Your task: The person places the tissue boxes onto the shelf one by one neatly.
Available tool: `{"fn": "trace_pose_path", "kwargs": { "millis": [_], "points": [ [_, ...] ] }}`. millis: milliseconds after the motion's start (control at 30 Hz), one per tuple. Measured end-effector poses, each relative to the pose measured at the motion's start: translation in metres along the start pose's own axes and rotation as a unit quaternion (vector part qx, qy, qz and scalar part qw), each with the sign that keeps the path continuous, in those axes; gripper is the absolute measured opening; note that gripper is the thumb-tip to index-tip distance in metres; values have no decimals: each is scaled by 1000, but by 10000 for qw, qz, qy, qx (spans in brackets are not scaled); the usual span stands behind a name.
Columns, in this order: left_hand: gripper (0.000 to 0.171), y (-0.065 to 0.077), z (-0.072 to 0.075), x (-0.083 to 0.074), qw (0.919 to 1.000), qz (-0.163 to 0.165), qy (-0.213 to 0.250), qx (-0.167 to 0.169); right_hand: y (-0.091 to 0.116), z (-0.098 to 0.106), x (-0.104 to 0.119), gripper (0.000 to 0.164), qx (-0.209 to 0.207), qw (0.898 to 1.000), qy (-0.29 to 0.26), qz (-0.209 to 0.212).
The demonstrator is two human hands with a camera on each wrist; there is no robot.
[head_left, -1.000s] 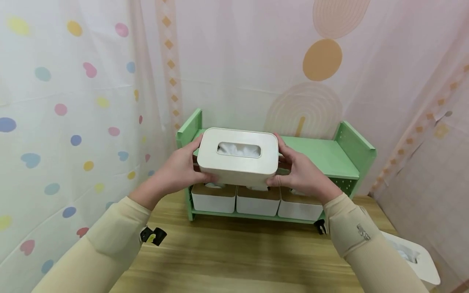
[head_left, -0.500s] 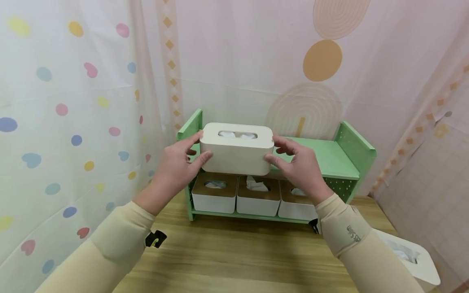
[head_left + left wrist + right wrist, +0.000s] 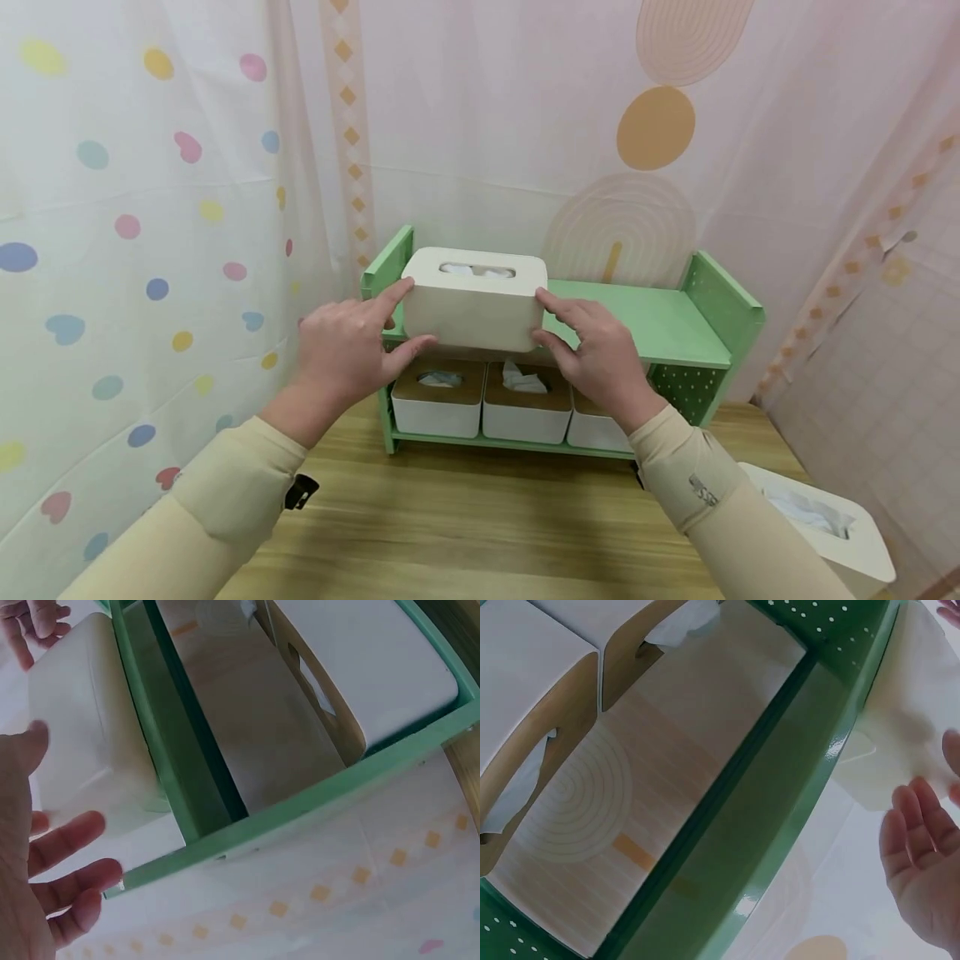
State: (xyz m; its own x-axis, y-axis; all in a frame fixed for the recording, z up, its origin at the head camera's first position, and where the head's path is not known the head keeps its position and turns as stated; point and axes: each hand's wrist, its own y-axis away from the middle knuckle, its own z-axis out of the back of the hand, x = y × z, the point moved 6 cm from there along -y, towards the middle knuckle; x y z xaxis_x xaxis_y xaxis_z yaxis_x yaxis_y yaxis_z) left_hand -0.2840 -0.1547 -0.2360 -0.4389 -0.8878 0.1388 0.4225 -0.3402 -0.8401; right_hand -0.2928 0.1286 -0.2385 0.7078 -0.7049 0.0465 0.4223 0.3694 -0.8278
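A cream tissue box (image 3: pixel 472 315) with an oval slot and white tissue showing stands at the left of the upper board of a green shelf (image 3: pixel 645 321). My left hand (image 3: pixel 341 350) is at its left end, index fingertip by the top corner and thumb near the front face. In the left wrist view the fingers of that hand (image 3: pixel 52 877) are spread and loose beside the box (image 3: pixel 71 712). At the right end is my right hand (image 3: pixel 596 354), index finger and thumb by the corner. Its fingers (image 3: pixel 907 832) look straight in the right wrist view.
Under the upper board, white tissue boxes with wooden lids (image 3: pixel 525 400) line the lower board. Another cream tissue box (image 3: pixel 855 533) is on the wooden table (image 3: pixel 480 517) at front right. Patterned curtains (image 3: pixel 480 125) hang behind and at the left.
The cream tissue box has moved back and slightly left onto the upper board, its front face now showing. Both hands have loosened from its ends, the left one drawing away a little.
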Motion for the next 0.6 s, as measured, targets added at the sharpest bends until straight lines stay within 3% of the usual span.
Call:
{"fn": "trace_pose_path", "kwargs": {
  "millis": [167, 333, 600],
  "points": [
    [91, 1, -7, 8, 9962, 379, 7, 779, -3, -10, -1, 70, 741, 9962, -257, -367],
    [101, 3, -13, 14, 9863, 780, -19, 1455, -4, -17, -1, 82, 1315, 9869, -463, -815],
    [109, 7, -14, 21, 9749, 1170, 64, 1893, -9, -25, 1, 94, 1711, 9799, -520, -889]
  ]
}}
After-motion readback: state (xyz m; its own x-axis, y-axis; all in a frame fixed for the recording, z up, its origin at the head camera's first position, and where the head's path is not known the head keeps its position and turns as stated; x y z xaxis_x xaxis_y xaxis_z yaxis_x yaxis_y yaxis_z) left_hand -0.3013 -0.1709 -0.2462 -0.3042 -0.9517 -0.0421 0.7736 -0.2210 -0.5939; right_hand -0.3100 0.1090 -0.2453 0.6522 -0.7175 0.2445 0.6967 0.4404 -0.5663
